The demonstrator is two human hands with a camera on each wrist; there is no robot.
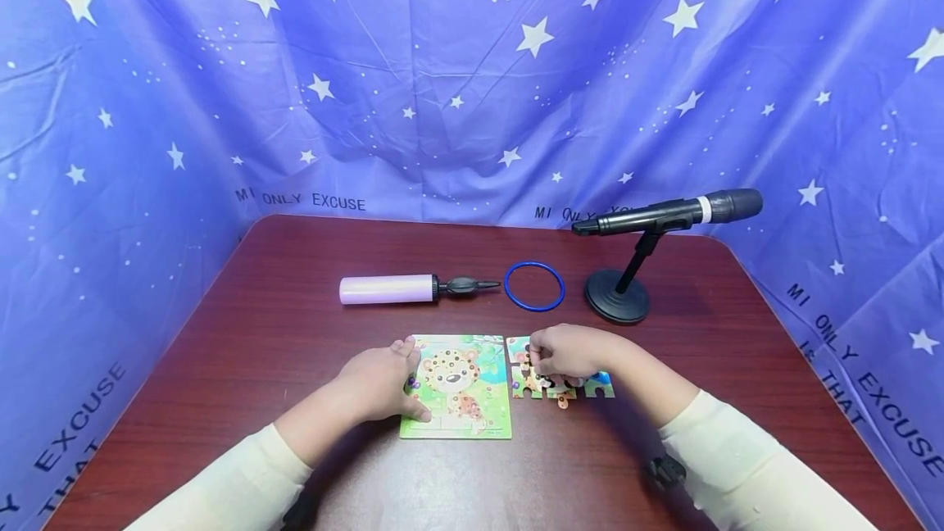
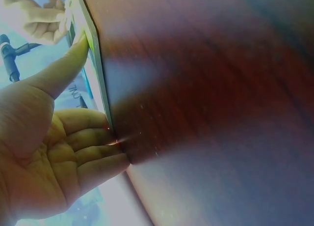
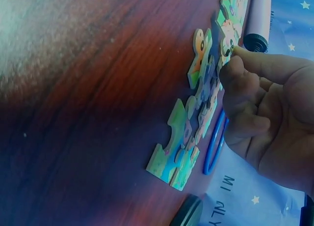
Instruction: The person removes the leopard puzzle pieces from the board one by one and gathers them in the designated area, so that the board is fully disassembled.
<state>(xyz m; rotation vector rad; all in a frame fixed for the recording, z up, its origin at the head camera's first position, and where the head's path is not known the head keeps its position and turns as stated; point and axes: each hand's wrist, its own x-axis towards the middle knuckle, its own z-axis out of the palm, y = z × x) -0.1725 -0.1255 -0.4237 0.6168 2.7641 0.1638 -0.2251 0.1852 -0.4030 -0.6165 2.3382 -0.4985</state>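
A square picture board [image 1: 479, 400] showing a spotted cartoon leopard on green and blue lies flat on the table. My left hand [image 1: 376, 379] rests at its left side. In the left wrist view, the thumb [image 2: 73, 59] touches the board's edge, while the fairly straight fingers [image 2: 93, 167] reach down beside it. To the board's right lie several loose jigsaw pieces [image 1: 601, 383], some overlapping. Over them, my right hand [image 1: 578, 351] pinches a jigsaw piece [image 3: 228, 44] with a dark spot between thumb and forefinger; the fingers partly hide it.
Behind the board lies a hand pump [image 1: 387, 289] with a pale purple barrel and black nozzle. A blue ring [image 1: 534, 310] is beside its tip. At the back right, a microphone [image 1: 664, 215] sits on a black stand [image 1: 618, 301]. Starry blue cloth [image 1: 442, 146] surrounds the table.
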